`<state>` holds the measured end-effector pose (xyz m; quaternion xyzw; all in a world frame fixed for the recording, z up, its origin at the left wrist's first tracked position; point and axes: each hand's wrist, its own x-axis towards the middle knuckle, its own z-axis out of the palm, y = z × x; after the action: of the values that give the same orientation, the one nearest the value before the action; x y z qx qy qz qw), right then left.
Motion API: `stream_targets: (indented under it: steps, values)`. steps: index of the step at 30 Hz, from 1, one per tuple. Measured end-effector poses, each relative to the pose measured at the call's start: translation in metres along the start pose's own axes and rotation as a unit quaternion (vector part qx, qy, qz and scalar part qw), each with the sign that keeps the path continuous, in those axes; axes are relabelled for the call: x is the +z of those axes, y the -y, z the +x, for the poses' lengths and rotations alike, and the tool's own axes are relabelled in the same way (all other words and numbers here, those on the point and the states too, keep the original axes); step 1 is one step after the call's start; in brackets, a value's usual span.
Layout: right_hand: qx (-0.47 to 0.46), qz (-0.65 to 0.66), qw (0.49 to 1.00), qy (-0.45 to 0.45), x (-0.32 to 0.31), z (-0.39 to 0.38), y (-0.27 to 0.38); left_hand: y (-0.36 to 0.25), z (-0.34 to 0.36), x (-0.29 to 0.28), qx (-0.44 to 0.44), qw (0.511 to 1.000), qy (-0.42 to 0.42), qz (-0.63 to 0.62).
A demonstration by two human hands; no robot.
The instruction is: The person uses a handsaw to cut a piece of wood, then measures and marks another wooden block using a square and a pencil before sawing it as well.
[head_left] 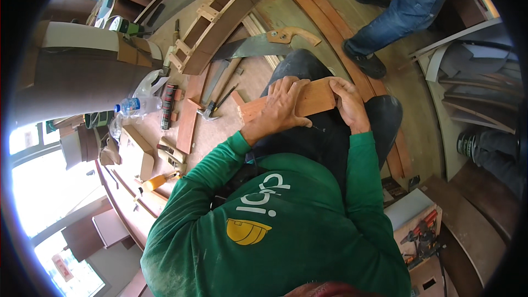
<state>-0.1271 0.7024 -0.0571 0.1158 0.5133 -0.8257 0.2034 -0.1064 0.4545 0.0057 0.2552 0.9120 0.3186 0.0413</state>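
Bottle (137, 106) at far left, then a hammer (209, 111); next, the left hand (279, 103) clasps the wooden board (319, 98) above the lap, fingers over one edge. The right hand (350, 104) pinches its right end, some fingertips apparently hidden beneath.

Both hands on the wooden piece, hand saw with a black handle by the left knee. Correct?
Not black: in the head view, the hand saw has a light-brown handle. The rest holds: left hand and right hand on the wooden piece, saw by the left knee.
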Motion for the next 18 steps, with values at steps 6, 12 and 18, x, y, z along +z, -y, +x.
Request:
stream_targets:
  steps: [6, 12, 18]
  values:
    - [-0.015, -0.001, 1.000, 0.015, 0.006, -0.005, 0.007, -0.004, -0.001, -0.003, 0.003, 1.000, -0.003, -0.007]
    - [-0.055, 0.041, 0.990, 0.126, 0.014, -0.007, 0.017, 0.007, -0.003, -0.027, -0.005, 0.991, -0.008, -0.131]
    - [-0.040, -0.038, 0.993, 0.104, 0.019, 0.001, 0.014, 0.015, -0.031, -0.063, -0.051, 0.985, -0.011, -0.163]
